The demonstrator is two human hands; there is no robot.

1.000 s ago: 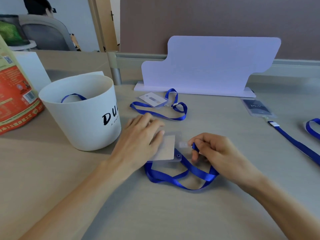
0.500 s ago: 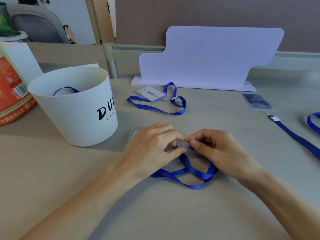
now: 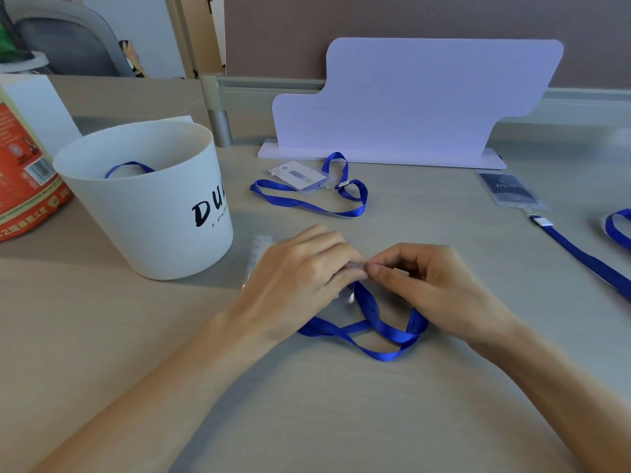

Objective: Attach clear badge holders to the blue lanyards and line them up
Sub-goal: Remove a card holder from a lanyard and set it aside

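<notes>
A blue lanyard [image 3: 375, 331] lies looped on the desk under my two hands. My left hand [image 3: 300, 278] covers a clear badge holder [image 3: 261, 245] and pinches its edge where my fingertips meet. My right hand [image 3: 430, 281] pinches the lanyard's clip end against it. The joint itself is hidden by my fingers. Behind lies a second lanyard [image 3: 307, 199] with a white-card holder [image 3: 297, 174]. At the right, a dark-card holder [image 3: 510, 191] sits on a third lanyard [image 3: 580, 254].
A white bucket [image 3: 153, 206] with a lanyard loop inside stands at the left, beside a red package [image 3: 24, 186]. A pale purple stand [image 3: 409, 100] rises at the back. Another blue loop [image 3: 618, 227] lies at the right edge.
My left hand slid off the flat holder and curled toward my right hand, so both sets of fingertips meet at the clip. The holder is mostly covered now.
</notes>
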